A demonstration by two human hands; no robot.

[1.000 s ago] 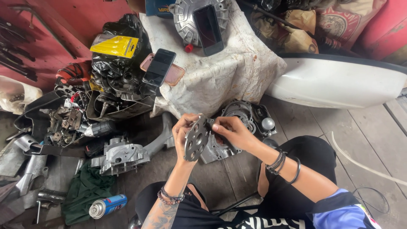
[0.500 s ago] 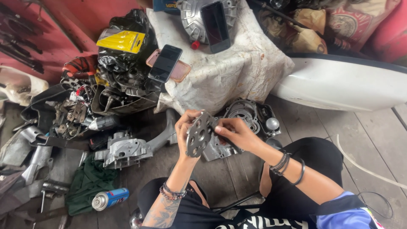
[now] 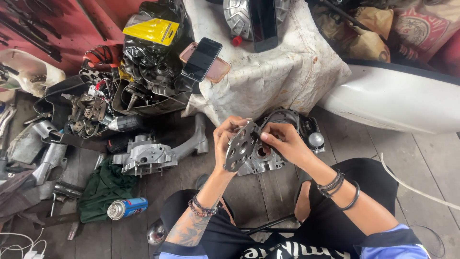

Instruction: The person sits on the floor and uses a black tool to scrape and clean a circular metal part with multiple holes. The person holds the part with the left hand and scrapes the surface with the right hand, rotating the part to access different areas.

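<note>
1. Left hand (image 3: 224, 139) gripped the round perforated metal plate (image 3: 240, 146) by its edge, tilted, above the floor.
2. Right hand (image 3: 282, 141) pinched the plate's upper rim, fingers closed.
3. Engine case (image 3: 268, 160) lay on the plank floor (image 3: 412, 158) right behind the plate.
4. Spray can (image 3: 127, 208) lay beside the green cloth (image 3: 103, 192), well left.

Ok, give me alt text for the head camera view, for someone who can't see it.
A seated person holds a round, holed metal plate upright in the left hand, the right hand pinching its upper edge, above an engine casing on a wooden floor. Engine parts, a spray can and a green cloth lie alongside.
</note>
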